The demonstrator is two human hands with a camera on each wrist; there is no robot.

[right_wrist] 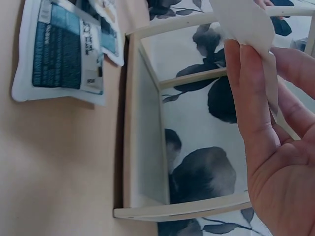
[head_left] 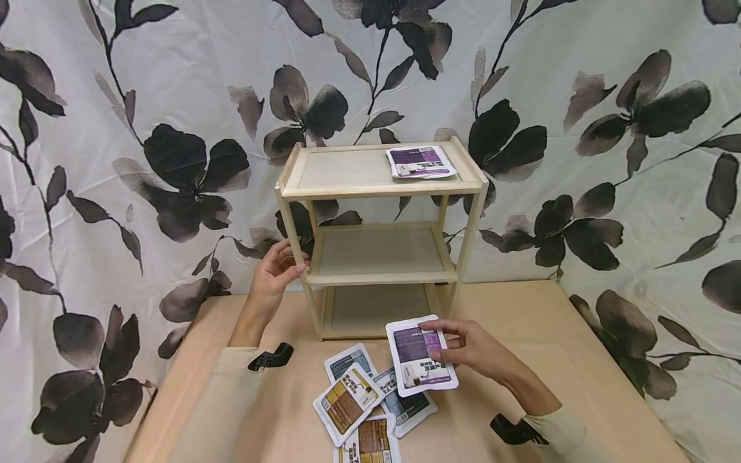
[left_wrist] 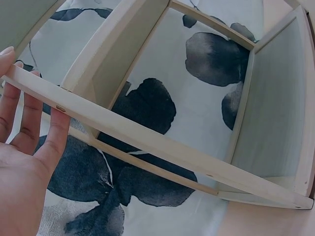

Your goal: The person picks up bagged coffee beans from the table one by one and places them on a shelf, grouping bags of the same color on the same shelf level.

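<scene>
Two jobs at once: my left grip [head_left: 272,276] pinches the front post [head_left: 288,218] of the rack [head_left: 382,190], left of centre, likely for steadiness; my right grip [head_left: 477,347] pinches the purple packet [head_left: 412,360] by its right side, lower centre, probably leaving the other edge free.

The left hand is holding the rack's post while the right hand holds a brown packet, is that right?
Not quite: the head view shows the right hand holding a purple packet. The left hand does hold the rack's post.
</scene>
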